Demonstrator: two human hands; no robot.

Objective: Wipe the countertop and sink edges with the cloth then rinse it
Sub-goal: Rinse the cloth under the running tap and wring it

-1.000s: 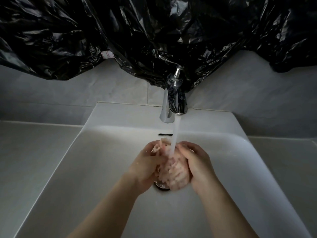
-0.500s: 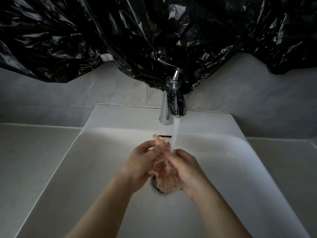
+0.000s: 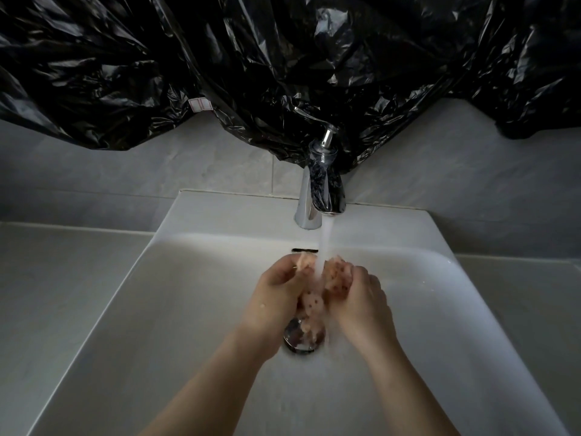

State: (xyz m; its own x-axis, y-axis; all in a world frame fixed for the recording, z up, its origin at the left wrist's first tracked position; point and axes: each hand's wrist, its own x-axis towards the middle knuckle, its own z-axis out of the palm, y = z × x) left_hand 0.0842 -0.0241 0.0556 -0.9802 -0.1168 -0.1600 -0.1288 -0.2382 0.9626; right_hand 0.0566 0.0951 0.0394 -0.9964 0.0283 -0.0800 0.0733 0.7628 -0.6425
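Observation:
A pink, spotted cloth (image 3: 311,302) hangs bunched between both hands over the middle of the white sink (image 3: 176,309). My left hand (image 3: 276,294) grips its left part and my right hand (image 3: 361,297) grips its right part, fingers curled round the fabric. Water runs from the chrome tap (image 3: 320,190) straight down onto the cloth between the hands. The lower end of the cloth dangles, blurred, above the metal drain (image 3: 303,339).
Grey countertop (image 3: 63,278) lies on the left of the sink and more of it (image 3: 540,294) on the right. Black plastic sheeting (image 3: 283,58) hangs over the tiled wall behind the tap. An overflow slot (image 3: 303,250) sits in the back wall of the basin.
The hands have drawn slightly apart, spreading the cloth so the water stream falls between them. The cloth's lower end now hangs lower over the drain.

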